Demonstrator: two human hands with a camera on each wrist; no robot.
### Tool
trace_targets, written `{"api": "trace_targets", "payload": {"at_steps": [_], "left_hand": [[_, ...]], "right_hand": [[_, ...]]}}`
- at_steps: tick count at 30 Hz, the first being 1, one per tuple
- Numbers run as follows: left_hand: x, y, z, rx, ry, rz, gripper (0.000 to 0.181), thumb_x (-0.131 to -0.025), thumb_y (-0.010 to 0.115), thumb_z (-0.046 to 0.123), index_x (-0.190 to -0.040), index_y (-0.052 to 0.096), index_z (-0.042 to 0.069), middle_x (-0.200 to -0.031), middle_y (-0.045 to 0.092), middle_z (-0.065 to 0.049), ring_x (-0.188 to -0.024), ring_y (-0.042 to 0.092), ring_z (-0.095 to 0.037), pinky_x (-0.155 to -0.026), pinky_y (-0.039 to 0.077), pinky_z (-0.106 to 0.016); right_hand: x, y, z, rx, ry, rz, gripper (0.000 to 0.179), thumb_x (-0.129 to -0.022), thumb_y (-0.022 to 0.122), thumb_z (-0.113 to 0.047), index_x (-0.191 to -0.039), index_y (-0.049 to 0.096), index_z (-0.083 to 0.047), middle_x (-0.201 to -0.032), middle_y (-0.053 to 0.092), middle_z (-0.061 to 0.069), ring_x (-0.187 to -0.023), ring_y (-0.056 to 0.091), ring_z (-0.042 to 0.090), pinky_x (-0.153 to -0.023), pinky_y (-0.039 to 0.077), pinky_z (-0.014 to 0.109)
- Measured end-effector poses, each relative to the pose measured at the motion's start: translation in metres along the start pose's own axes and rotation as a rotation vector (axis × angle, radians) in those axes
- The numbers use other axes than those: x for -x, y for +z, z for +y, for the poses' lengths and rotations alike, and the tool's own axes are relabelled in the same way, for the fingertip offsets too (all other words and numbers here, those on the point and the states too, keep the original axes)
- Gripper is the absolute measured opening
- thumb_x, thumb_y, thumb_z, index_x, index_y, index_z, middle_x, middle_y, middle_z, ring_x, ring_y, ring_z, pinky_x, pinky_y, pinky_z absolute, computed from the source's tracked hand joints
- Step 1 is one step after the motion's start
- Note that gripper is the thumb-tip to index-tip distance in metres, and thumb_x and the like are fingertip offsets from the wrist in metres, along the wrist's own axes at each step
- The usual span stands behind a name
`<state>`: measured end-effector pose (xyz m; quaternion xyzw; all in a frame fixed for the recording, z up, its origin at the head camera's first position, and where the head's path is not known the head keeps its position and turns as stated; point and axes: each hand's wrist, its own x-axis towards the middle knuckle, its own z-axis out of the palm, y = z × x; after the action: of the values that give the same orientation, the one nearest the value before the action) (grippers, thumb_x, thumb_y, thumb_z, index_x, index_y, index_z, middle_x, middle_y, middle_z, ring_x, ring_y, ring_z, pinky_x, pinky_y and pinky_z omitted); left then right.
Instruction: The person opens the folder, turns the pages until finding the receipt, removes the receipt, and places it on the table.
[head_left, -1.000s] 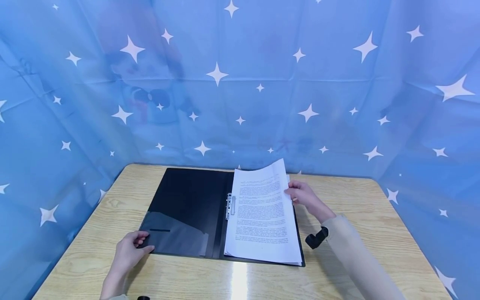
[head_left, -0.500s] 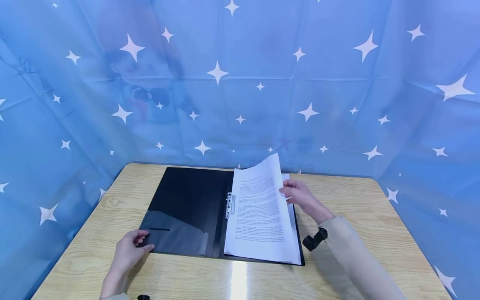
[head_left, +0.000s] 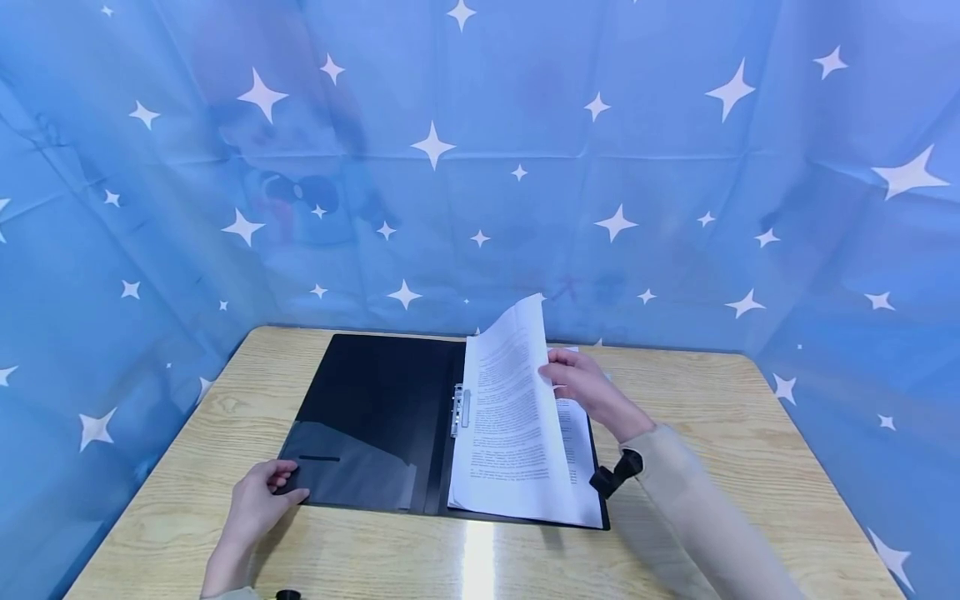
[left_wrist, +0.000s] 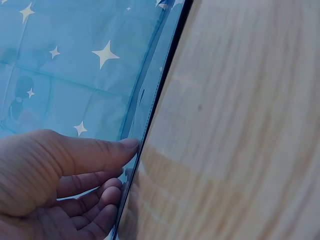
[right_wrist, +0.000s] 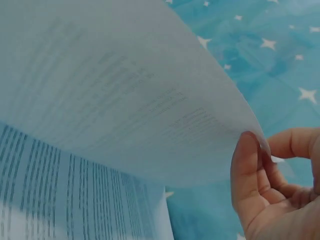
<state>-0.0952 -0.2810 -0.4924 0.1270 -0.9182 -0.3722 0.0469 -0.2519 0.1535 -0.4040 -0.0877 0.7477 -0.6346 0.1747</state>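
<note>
A black folder (head_left: 367, 417) lies open on the wooden table (head_left: 720, 433). Its right half carries a stack of printed pages (head_left: 581, 454) bound by a metal fastener (head_left: 459, 411). My right hand (head_left: 553, 375) pinches the right edge of the top sheet (head_left: 506, 400), which is raised and curling leftward. In the right wrist view my thumb (right_wrist: 247, 165) lies against the sheet (right_wrist: 125, 100), above the page below (right_wrist: 60, 200). My left hand (head_left: 281, 492) holds the near left corner of the folder's cover, its thumb (left_wrist: 100, 150) on the edge of the glossy cover (left_wrist: 142, 107).
A blue starred cloth (head_left: 480, 167) closes in the table at the back and on both sides. Bare wood (left_wrist: 240, 125) lies to the right of the folder and along the near edge. A black wrist camera (head_left: 611, 477) sits on my right forearm.
My right hand has lifted the top sheet higher and carried it leftward, so more of the page beneath shows. My left hand has not moved.
</note>
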Motion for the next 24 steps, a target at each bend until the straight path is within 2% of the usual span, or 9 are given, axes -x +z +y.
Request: {"api": "trace_targets", "payload": {"at_steps": [4, 11, 19, 24], "left_hand": [[0.001, 0.000, 0.000, -0.001, -0.001, 0.005, 0.040, -0.069, 0.075, 0.001, -0.104, 0.060, -0.012, -0.096, 0.058, -0.019, -0.087, 0.053, -0.028, -0.074, 0.043, -0.030], [0.002, 0.000, 0.001, -0.010, -0.001, -0.002, 0.038, -0.071, 0.075, 0.001, -0.104, 0.060, -0.011, -0.098, 0.056, -0.019, -0.088, 0.052, -0.028, -0.076, 0.043, -0.033], [-0.002, 0.000, 0.001, -0.033, 0.018, -0.016, 0.037, -0.071, 0.075, 0.003, -0.103, 0.061, -0.011, -0.095, 0.057, -0.018, -0.084, 0.052, -0.026, -0.073, 0.043, -0.034], [-0.004, -0.001, 0.003, -0.051, 0.032, -0.030, 0.035, -0.077, 0.072, 0.008, -0.104, 0.061, -0.011, -0.095, 0.059, -0.018, -0.080, 0.052, -0.023, -0.068, 0.042, -0.033]], "right_hand": [[-0.002, 0.006, -0.005, -0.017, 0.002, -0.006, 0.025, -0.089, 0.053, -0.011, -0.107, 0.051, 0.006, -0.100, 0.059, 0.012, -0.084, 0.060, 0.020, -0.070, 0.050, 0.033], [-0.006, 0.015, -0.012, -0.022, -0.045, -0.051, 0.029, -0.090, 0.052, -0.012, -0.113, 0.052, 0.007, -0.104, 0.059, 0.015, -0.085, 0.061, 0.023, -0.072, 0.050, 0.036], [-0.009, 0.029, -0.020, -0.062, -0.060, -0.054, 0.020, -0.090, 0.053, -0.011, -0.103, 0.052, 0.004, -0.094, 0.057, 0.009, -0.080, 0.058, 0.020, -0.071, 0.049, 0.036], [-0.015, 0.038, -0.024, -0.081, -0.065, -0.052, 0.014, -0.090, 0.054, -0.010, -0.096, 0.053, 0.002, -0.092, 0.056, 0.009, -0.079, 0.057, 0.021, -0.070, 0.049, 0.035]]}}
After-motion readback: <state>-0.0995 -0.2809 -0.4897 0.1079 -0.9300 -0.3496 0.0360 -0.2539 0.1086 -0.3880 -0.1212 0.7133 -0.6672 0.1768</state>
